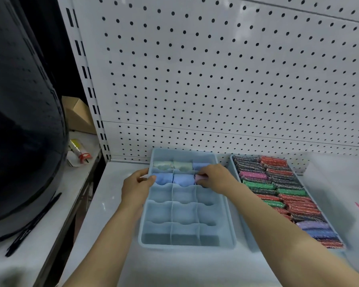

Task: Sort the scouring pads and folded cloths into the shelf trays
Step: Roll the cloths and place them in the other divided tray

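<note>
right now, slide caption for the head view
Right hand pinches a pink cloth in the divided tray; left hand holds its rim.

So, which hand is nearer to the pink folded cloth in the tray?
Right. The right hand pinches the pink cloth; the left hand holds the tray's left rim.

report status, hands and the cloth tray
Left hand gripping left rim of divided tray. Right hand pinching pink cloth into second-row right cell. Five other cloths seated behind and beside it; nothing blocking.
</note>
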`<state>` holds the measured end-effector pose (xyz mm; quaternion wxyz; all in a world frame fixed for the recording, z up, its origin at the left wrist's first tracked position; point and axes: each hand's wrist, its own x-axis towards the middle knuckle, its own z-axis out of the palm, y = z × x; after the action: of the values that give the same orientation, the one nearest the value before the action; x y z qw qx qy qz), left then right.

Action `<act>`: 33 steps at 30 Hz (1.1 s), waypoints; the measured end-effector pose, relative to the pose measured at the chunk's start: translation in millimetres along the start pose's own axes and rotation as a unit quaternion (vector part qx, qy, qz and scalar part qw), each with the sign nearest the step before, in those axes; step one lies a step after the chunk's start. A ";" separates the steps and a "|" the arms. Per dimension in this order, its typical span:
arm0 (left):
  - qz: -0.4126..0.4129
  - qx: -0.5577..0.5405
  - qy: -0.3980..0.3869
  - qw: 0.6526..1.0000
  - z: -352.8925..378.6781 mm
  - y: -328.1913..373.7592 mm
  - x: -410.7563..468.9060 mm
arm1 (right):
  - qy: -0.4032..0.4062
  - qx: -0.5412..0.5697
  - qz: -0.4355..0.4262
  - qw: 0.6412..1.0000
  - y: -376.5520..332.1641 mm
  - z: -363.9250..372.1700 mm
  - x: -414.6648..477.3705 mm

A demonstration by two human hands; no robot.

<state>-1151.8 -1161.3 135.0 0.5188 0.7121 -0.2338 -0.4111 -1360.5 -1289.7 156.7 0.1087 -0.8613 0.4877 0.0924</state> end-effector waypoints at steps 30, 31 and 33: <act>0.309 0.325 -0.168 0.878 463.9 22.5 -208.2 | -0.204 0.017 0.075 0.976 456.6 -43.0 -228.2; 0.308 0.331 -0.157 0.878 463.7 21.0 -207.8 | -0.230 0.009 0.072 0.971 465.1 -35.8 -231.5; 0.316 0.336 -0.139 0.876 459.9 22.2 -208.0 | -0.246 -0.007 0.059 0.968 474.5 -22.6 -234.8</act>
<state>-1645.4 -1262.6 170.2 0.3123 0.6674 -0.6404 -0.2168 -1886.6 -1341.0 194.6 0.2139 -0.7827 0.4951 0.3105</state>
